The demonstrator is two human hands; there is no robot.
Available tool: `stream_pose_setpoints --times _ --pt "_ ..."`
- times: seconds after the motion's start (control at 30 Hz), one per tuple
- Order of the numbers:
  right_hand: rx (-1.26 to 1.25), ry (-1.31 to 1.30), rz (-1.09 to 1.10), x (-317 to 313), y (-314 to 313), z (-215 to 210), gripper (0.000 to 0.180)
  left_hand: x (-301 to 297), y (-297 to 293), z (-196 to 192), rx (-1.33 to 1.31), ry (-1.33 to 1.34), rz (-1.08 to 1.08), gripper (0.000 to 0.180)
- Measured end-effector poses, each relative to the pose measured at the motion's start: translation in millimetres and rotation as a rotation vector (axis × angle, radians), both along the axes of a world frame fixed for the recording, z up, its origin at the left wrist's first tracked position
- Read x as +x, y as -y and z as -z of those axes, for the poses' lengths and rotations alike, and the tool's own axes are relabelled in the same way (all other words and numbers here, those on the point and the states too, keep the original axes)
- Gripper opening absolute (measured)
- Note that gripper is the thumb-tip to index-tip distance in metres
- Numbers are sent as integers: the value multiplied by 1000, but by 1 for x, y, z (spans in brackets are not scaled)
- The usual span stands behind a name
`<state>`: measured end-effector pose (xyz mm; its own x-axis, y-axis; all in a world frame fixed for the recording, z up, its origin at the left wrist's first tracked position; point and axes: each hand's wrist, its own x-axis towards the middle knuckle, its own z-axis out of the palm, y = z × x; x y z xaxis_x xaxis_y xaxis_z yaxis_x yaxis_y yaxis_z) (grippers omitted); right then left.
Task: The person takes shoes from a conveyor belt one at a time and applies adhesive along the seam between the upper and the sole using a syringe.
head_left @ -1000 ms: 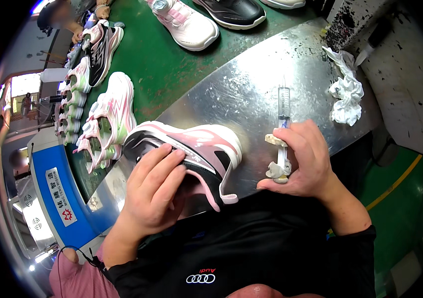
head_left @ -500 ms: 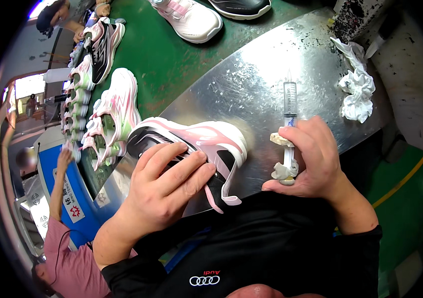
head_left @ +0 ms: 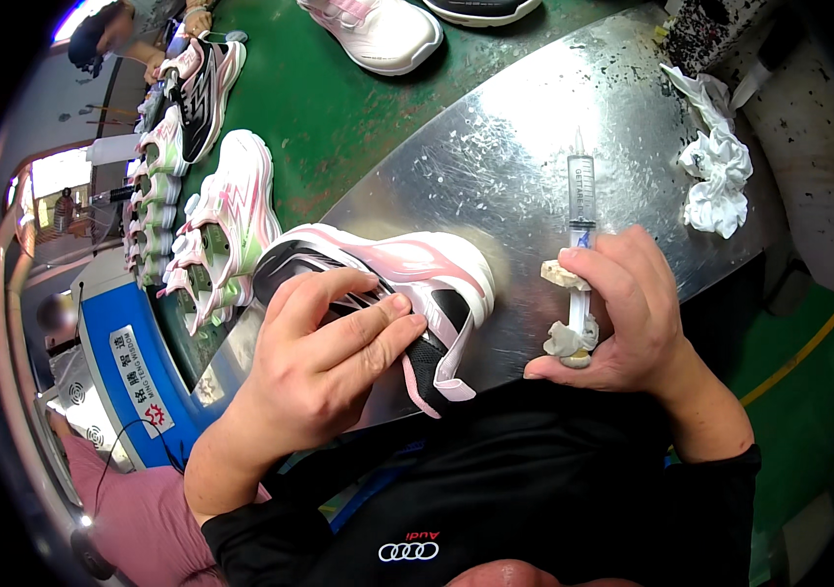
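A pink, white and black sneaker (head_left: 436, 262) lies on its side on the metal sheet, its pale sole edge toward the far side. My left hand (head_left: 324, 357) is closed on the upper, with its fingertips pressed together near the opening; the thumb is hidden. To the right, my right hand (head_left: 637, 313) grips a clear syringe (head_left: 582, 191) by its plunger end, the nozzle pointing away from me. Crusty pale lumps (head_left: 566, 340) cover the plunger and flange. The syringe is apart from the sneaker.
Under the work is a shiny scratched metal sheet (head_left: 495, 127) on a green table (head_left: 309, 108). Crumpled white tissue (head_left: 718, 176) lies at the right. A white-pink shoe (head_left: 378, 39) stands at the back; several more shoes (head_left: 236, 196) line the left, near a blue machine (head_left: 123, 342) and co-workers.
My left fingers have shifted slightly on the sneaker, while my right hand keeps hold of the syringe. At the left, a co-worker's arm has drawn back from the row of shoes.
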<state>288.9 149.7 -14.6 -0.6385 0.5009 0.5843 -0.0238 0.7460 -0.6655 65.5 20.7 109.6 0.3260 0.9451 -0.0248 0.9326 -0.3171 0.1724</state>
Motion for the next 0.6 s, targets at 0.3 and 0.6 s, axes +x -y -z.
stream_pose_setpoints --times 0.3,0.6 --pt "-14 5 -6 4 -3 -3 63 11 2 -5 -25 14 -45 44" --pt "-187 30 -119 13 -1 -12 73 1 39 -2 106 -1 -79 38"
